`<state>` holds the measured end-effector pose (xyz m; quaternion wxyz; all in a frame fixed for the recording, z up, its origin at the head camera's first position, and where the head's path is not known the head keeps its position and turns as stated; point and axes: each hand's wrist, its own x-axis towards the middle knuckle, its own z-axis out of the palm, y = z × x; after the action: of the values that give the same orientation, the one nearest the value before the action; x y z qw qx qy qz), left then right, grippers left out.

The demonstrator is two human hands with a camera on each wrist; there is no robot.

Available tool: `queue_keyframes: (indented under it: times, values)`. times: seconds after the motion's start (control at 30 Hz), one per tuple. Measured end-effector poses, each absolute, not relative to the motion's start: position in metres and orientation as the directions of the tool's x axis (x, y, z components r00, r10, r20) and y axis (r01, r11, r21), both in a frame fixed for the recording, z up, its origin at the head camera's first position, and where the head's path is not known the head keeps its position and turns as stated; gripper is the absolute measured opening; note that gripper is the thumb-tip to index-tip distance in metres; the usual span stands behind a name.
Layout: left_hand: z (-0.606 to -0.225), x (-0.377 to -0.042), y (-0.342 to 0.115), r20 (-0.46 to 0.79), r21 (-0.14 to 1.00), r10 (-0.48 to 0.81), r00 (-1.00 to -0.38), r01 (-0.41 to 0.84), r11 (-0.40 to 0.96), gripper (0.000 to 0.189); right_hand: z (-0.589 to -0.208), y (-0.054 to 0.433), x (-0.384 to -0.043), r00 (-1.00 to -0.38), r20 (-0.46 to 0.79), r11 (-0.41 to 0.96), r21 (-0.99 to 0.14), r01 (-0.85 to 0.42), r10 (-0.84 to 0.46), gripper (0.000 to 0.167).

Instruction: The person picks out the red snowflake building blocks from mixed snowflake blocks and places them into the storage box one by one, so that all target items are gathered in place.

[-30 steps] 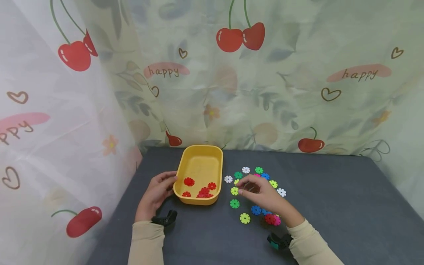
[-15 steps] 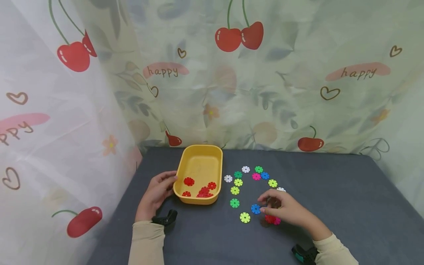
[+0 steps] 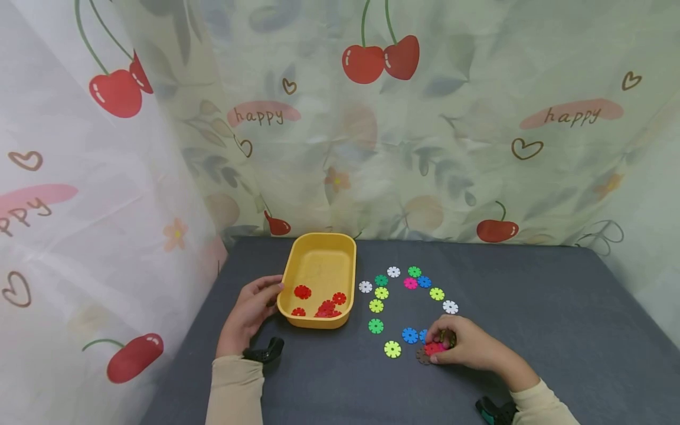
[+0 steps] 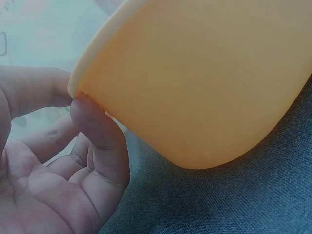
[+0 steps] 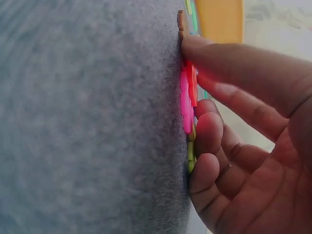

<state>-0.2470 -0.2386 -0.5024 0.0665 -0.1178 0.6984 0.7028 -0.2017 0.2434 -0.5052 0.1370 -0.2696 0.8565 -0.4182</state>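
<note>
In the head view my left hand (image 3: 249, 313) pinches the left rim of a yellow plastic tub (image 3: 319, 268). The left wrist view shows thumb and forefinger meeting at the tub's rim (image 4: 97, 48). Several red snowflake discs (image 3: 326, 308) lie inside, toward the near end. At the right, my right hand (image 3: 470, 345) is down at the table, thumb and forefinger about a red snowflake disc (image 3: 432, 349). That disc (image 5: 193, 85) overlaps a pink disc (image 5: 185, 102) in the right wrist view. A brown disc (image 3: 422, 356) lies by the thumb, and yellowish ones are partly hidden under the fingers.
Loose discs are spread right of the tub: a white one (image 3: 450, 307), a blue one (image 3: 409, 335), a green one (image 3: 375, 326), a yellow one (image 3: 392, 349) and several more. A dark cloth (image 3: 319, 378) covers the table. Printed curtains (image 3: 297, 165) stand behind and at the left.
My right hand has come nearer and to the right, from above the scattered discs down onto the red disc. The left hand keeps its place on the tub.
</note>
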Motion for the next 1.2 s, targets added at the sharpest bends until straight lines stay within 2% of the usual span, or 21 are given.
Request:
queue_keyframes:
  times: [0.6, 0.83, 1.0, 1.2]
  values:
    - [-0.5, -0.245, -0.239, -0.257, 0.966, -0.067, -0.964, -0.256, -0.025, 0.044, -0.504, 0.243, -0.203, -0.819, -0.071, 0.524, -0.799, -0.294, -0.569, 0.028]
    - [-0.501, -0.246, -0.238, -0.256, 0.967, -0.065, -0.964, -0.256, -0.015, 0.044, -0.504, 0.247, -0.207, -0.826, -0.02, 0.46, -0.838, -0.294, -0.564, 0.012]
    - [-0.5, -0.246, -0.238, -0.267, 0.964, -0.068, -0.961, -0.267, -0.02, 0.043, -0.503, 0.251, -0.212, -0.877, 0.042, 0.394, -0.882, -0.257, -0.478, 0.012]
    - [-0.499, -0.245, -0.238, -0.271, 0.963, -0.069, -0.96, -0.27, -0.02, 0.045, -0.496, 0.251, -0.219, -0.955, 0.116, 0.43, -0.873, -0.23, -0.274, 0.018]
